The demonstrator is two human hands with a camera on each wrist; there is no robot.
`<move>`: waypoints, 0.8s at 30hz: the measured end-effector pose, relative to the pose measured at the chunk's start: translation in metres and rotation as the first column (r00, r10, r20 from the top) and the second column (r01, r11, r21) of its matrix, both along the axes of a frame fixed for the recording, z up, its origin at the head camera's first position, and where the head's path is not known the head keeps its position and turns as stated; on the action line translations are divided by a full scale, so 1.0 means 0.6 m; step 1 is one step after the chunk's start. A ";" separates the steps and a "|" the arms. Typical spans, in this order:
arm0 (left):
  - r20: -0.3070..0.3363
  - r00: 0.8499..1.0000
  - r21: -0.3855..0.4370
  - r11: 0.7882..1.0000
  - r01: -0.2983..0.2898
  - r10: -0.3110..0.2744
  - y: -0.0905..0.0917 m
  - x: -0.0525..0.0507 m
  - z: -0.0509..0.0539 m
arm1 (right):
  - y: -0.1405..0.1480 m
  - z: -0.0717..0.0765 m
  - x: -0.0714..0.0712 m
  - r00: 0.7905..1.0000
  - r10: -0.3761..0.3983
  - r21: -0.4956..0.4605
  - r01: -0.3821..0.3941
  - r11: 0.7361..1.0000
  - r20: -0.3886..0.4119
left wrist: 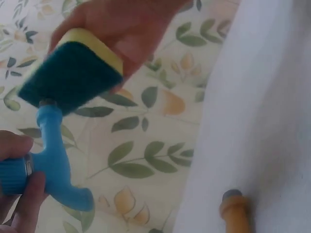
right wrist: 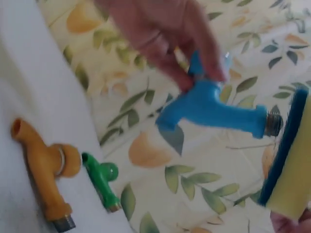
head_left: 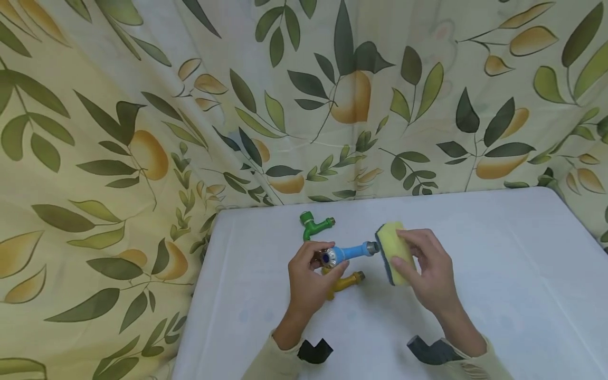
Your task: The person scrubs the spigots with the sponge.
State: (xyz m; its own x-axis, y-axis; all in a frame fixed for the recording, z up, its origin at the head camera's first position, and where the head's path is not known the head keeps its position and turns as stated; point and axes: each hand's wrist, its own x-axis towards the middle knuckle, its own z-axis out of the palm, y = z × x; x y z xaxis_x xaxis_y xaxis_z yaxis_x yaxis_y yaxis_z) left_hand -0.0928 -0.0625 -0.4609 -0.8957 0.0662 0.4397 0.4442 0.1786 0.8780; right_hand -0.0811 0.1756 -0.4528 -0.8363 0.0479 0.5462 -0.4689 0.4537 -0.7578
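Note:
My left hand (head_left: 309, 279) grips a blue faucet (head_left: 352, 252) by its knob, holding it above the table. The faucet's threaded metal end points right, toward a sponge. My right hand (head_left: 432, 269) holds that yellow sponge (head_left: 402, 250), pinched between thumb and fingers, with its dark green scouring side facing the faucet. In the left wrist view the threaded end meets the scouring side of the sponge (left wrist: 73, 77). The right wrist view shows the blue faucet (right wrist: 214, 111) with its spout pointing left and the thread close beside the sponge (right wrist: 291, 160).
A green faucet (head_left: 315, 226) lies on the white table (head_left: 513, 274) beyond my left hand. A yellow-orange faucet (head_left: 349, 282) lies beneath the blue one, partly hidden by my left hand. A leaf-and-fruit patterned curtain (head_left: 304, 105) hangs behind the table and along its left side.

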 end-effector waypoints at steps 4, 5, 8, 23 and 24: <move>0.049 0.999 0.010 1.000 0.009 -0.009 0.002 -0.001 0.000 | 0.005 -0.004 0.001 0.999 0.025 0.006 -0.025 1.000 -0.033; 0.057 0.998 0.010 1.000 0.008 -0.009 0.002 -0.001 0.001 | 0.006 -0.005 0.001 1.000 0.008 0.013 -0.008 1.000 -0.026; 0.084 0.996 0.018 1.000 0.022 -0.024 0.003 -0.005 0.001 | 0.010 -0.007 0.000 1.000 -0.015 0.045 0.016 0.999 -0.010; 0.242 0.959 0.219 0.971 0.096 -0.150 0.008 -0.012 0.000 | -0.009 -0.034 -0.002 0.948 -0.007 0.075 0.032 0.997 -0.317; 0.276 0.947 0.245 0.965 0.096 -0.164 0.009 -0.011 0.002 | -0.012 -0.036 -0.003 0.941 -0.040 0.108 0.081 0.991 -0.337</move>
State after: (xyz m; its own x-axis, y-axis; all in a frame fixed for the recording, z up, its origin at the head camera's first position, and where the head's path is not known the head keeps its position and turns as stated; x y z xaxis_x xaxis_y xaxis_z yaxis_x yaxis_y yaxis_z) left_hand -0.0996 -0.0574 -0.4596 -0.9765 0.1209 0.1781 0.1692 -0.0808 0.9823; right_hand -0.0831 0.1682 -0.4743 -0.6027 0.0110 0.7979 -0.6540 0.5661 -0.5018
